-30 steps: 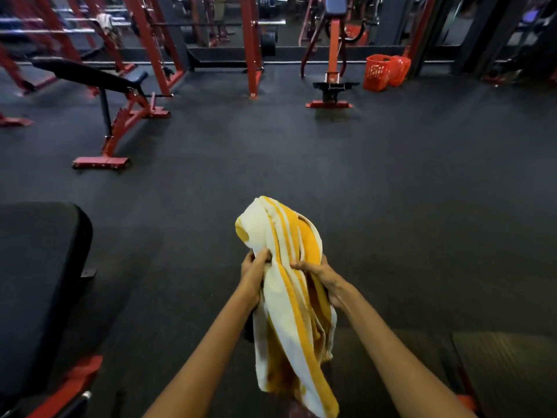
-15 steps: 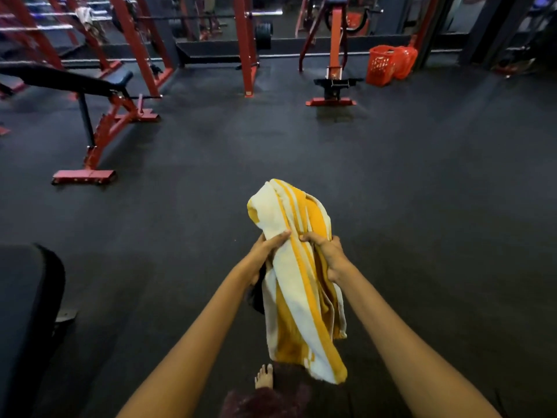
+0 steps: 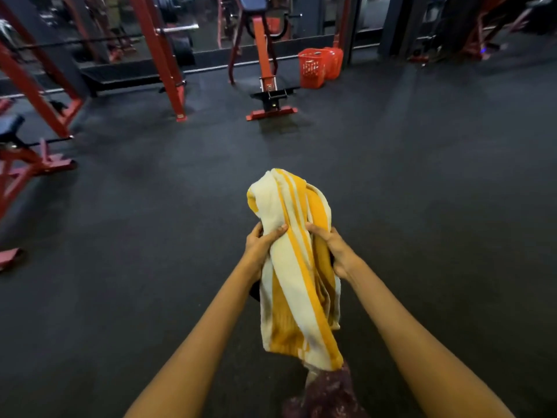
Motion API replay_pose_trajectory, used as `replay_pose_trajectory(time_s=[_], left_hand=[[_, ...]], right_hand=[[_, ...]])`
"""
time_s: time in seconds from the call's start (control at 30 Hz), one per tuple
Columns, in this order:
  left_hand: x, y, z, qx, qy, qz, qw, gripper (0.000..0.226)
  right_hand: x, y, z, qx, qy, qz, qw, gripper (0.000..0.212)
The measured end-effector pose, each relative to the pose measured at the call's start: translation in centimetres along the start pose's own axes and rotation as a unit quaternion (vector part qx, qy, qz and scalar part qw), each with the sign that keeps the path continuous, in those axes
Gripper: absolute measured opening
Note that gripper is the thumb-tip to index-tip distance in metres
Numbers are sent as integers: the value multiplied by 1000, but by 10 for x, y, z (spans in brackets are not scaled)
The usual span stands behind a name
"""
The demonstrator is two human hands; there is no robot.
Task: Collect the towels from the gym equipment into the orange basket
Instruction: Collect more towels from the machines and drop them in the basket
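Note:
A bunched white towel with yellow stripes (image 3: 297, 267) hangs in front of me at the centre of the view. My left hand (image 3: 260, 245) grips its left side and my right hand (image 3: 334, 248) grips its right side, both arms stretched forward. Something dark shows under my left hand behind the towel; I cannot tell what it is. The orange basket (image 3: 312, 69) stands on the floor far ahead, against the mirrored wall, with its reflection beside it.
A red upright machine (image 3: 265, 70) with a black footplate stands ahead, left of the basket. Red rack posts (image 3: 164, 58) and a bench frame (image 3: 27, 158) line the left side. Dark rubber floor (image 3: 422, 176) stretches between me and the basket.
The basket and the red machine have grown nearer and larger. The black padded bench at the lower left has dropped out of view. Both hands keep the same hold on the towel.

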State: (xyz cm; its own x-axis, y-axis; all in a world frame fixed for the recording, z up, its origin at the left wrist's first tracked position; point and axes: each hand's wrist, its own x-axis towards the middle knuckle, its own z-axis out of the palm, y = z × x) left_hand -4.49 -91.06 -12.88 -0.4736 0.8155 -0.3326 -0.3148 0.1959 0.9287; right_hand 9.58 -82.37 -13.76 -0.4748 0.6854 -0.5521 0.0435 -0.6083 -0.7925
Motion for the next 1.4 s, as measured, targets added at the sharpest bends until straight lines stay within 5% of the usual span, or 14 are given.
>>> replay_pose_trajectory(time_s=[0.13, 0.27, 0.67, 1.4], left_hand=[[84, 28, 29, -37, -14, -2, 999, 53], [177, 71, 73, -55, -7, 8, 998, 51], [443, 152, 144, -77, -16, 28, 996, 46], [937, 258, 296, -23, -67, -14, 997, 54]], right_hand=[[57, -54, -25, -9, -65, -3, 998, 95], [125, -123, -37, -72, -50, -54, 995, 120], [355, -297, -59, -118, 24, -141, 983, 101], [774, -562, -145, -52, 116, -109, 986, 95]])
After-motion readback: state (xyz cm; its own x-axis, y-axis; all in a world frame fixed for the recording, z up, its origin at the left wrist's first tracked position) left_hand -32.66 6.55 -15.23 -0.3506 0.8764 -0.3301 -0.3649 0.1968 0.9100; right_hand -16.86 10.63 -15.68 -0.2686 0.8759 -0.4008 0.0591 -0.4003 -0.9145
